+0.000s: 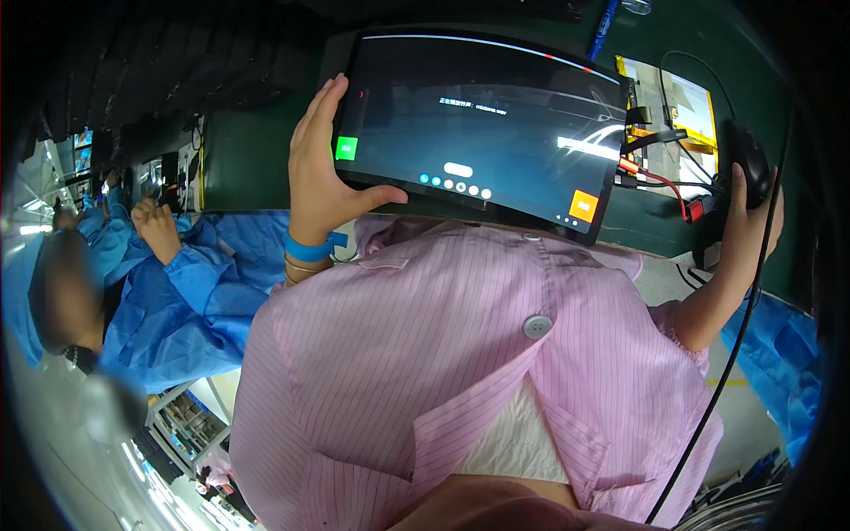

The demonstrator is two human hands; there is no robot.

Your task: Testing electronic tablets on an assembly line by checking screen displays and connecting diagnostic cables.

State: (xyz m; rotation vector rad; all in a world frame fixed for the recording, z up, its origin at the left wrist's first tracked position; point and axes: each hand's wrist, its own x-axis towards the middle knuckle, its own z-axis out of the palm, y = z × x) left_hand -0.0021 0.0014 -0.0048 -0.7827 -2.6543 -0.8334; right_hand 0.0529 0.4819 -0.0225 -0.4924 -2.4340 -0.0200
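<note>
A black tablet (496, 115) with a lit dark screen, a green square at its left and an orange one at its lower right, is tilted toward me at the table edge. My left hand (326, 168) grips its lower left corner, thumb along the bottom edge and fingers up the left side. Several cables (657, 140), black and red, run into the tablet's right edge. Off to the right, my right hand (754, 226) rests closed over a black computer mouse (746, 164); part of that hand lies behind a hanging black cable (753, 305).
Beyond the cables lies a yellow-edged flat board (701, 104), with a red connector (698, 209) nearer me. A blue pen (603, 28) sits at the back of the dark green table (243, 164). At left, a co-worker in blue clothing (195, 310) raises a hand (157, 230).
</note>
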